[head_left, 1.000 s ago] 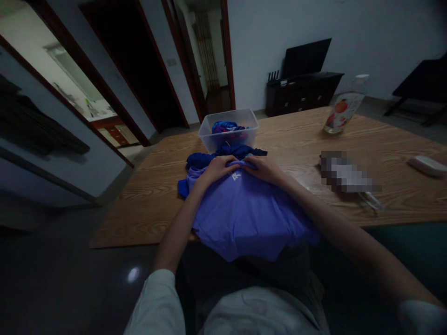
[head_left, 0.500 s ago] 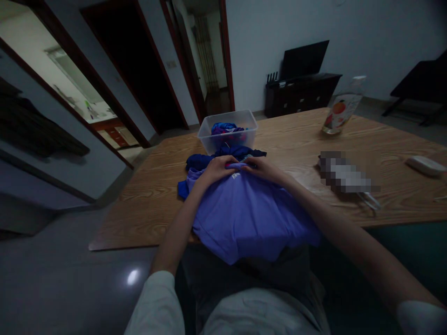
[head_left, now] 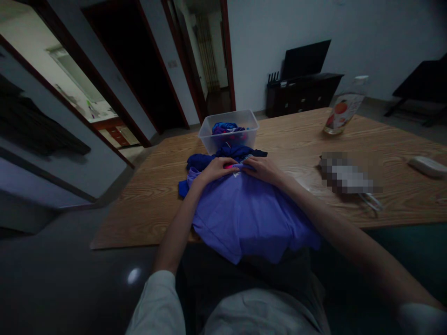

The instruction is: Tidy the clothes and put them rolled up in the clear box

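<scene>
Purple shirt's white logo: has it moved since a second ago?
Yes. The logo has slid toward the clear bin and is mostly hidden as both hands, left and right, gather the shirt at its far edge.

1. The t-shirt (head_left: 244, 214) lies on the near edge of the table (head_left: 300, 139), its lower part hanging over that edge toward the person.
2. Both hands sit on the shirt's far end, left hand (head_left: 214, 170) just beside right hand (head_left: 263, 170), fingertips nearly meeting.
3. Behind the hands there's another bunched garment (head_left: 223, 156) on the table, partly under the shirt.
4. Right behind that, the plastic tub (head_left: 228, 130), with more clothes (head_left: 226, 128) in it.
5. The bottle (head_left: 342, 111) stands well off to the right, near the far edge.
6. The small flat device (head_left: 428, 166) lies at the far right.
7. Past the table, a cabinet (head_left: 302, 93) stands against the wall.
</scene>
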